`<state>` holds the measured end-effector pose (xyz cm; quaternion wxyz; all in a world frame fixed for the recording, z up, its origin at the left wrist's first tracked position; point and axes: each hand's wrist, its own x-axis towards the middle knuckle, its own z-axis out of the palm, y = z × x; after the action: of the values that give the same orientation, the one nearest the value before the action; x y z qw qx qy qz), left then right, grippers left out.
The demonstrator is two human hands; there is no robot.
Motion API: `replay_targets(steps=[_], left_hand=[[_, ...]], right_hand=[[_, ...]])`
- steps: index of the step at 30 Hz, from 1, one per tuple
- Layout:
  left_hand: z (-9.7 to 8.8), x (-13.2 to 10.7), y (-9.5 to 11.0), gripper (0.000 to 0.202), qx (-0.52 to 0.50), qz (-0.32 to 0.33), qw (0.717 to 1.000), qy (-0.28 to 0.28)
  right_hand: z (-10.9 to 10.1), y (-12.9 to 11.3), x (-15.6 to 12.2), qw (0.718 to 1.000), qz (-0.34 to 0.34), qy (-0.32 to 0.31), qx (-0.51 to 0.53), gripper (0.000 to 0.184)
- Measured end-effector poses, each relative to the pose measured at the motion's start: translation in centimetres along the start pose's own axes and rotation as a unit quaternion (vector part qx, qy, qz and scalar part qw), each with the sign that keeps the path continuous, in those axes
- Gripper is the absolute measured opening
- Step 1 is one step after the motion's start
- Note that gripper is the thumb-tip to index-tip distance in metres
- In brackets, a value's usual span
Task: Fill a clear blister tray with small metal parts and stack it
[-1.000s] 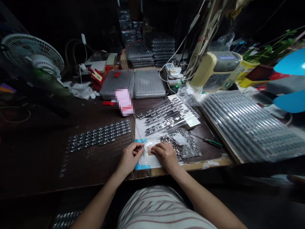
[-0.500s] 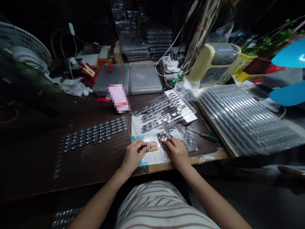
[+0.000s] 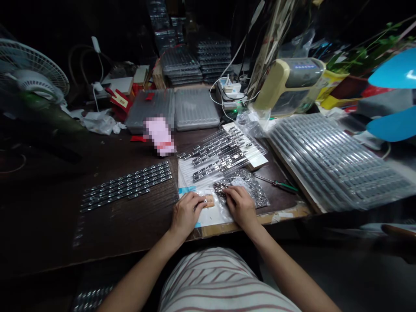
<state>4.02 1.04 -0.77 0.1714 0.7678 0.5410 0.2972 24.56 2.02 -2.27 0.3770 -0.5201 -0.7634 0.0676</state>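
The small tan rectangular block looks light and stiff, probably best held by its edges. The tiny shiny metal parts are likely hard, light and slippery, suiting a fingertip pinch. The block lies on a white sheet with blue edging, at three o'clock from the fingers of the left hand, which bunch at its nine-o'clock end (whether they clamp anything, I cannot tell). The metal parts sit at ten o'clock from the right hand; whether its fingers grip any is unclear.
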Motion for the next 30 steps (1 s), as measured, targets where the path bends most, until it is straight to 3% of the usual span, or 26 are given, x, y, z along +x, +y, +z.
replay_targets(steps=[8,13,15,30], left_hand=[[0.1,0.0,-0.2,0.011,-0.021,-0.001,1.0,0.007],[-0.3,0.0,-0.8,0.011,-0.112,-0.035,0.986,0.115],[-0.5,0.1,-0.9,0.011,-0.121,-0.043,0.983,0.131],[-0.4,0.0,-0.9,0.011,-0.123,-0.059,0.983,0.119]], right_hand=[[0.1,-1.3,0.4,0.998,0.011,-0.015,0.06,0.017],[1.5,-3.4,1.0,0.998,-0.014,-0.058,0.018,0.015],[2.1,-3.9,1.1,0.998,-0.025,-0.063,-0.011,0.016],[2.0,-4.1,1.0,0.995,-0.034,-0.085,-0.048,0.014]])
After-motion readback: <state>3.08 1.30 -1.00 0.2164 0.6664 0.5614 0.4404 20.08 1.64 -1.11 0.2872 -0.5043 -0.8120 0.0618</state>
